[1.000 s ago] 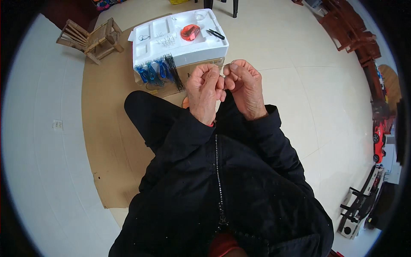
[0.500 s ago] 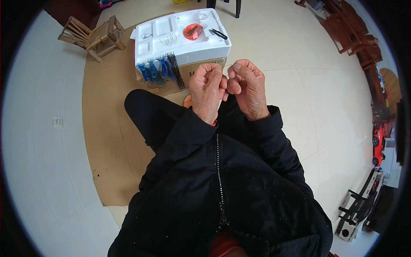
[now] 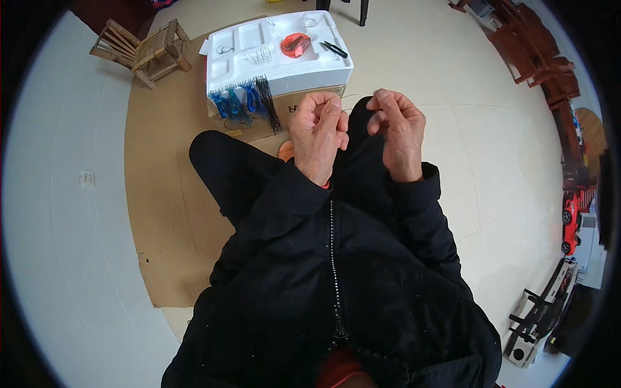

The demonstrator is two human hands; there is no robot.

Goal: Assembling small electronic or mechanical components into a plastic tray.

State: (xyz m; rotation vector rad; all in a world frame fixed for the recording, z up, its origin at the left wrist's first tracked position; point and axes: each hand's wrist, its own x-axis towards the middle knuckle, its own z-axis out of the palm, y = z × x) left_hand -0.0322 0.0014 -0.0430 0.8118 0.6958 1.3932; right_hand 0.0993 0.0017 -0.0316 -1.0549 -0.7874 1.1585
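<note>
Above my lap, my left hand point(image 3: 320, 132) pinches a thin strand point(image 3: 349, 96) between thumb and forefinger. One end of the strand sticks out to the right, towards my other hand. My right hand point(image 3: 400, 132) is apart from it, thumb and forefinger pressed together; whatever they hold is too fine to make out. Beyond both hands stands a white foam tray point(image 3: 291, 87) with moulded compartments. Blue bundles point(image 3: 235, 102) and a bunch of black strands point(image 3: 266, 103) hang over its near edge. Small thin metal pieces point(image 3: 260, 55) lie in one compartment.
On the tray are black-handled snips point(image 3: 335, 50), a red dish point(image 3: 295, 45) with dark bits, a clear cup point(image 3: 310, 21) and rings point(image 3: 224, 50). The tray rests on a cardboard box point(image 3: 291, 103). A bamboo chair point(image 3: 152, 58) stands at far left; wooden furniture point(image 3: 530, 52) lines the right.
My right hand has moved right, away from my left hand, opening a gap between them. The strand's end now shows beyond my left fingertips.
</note>
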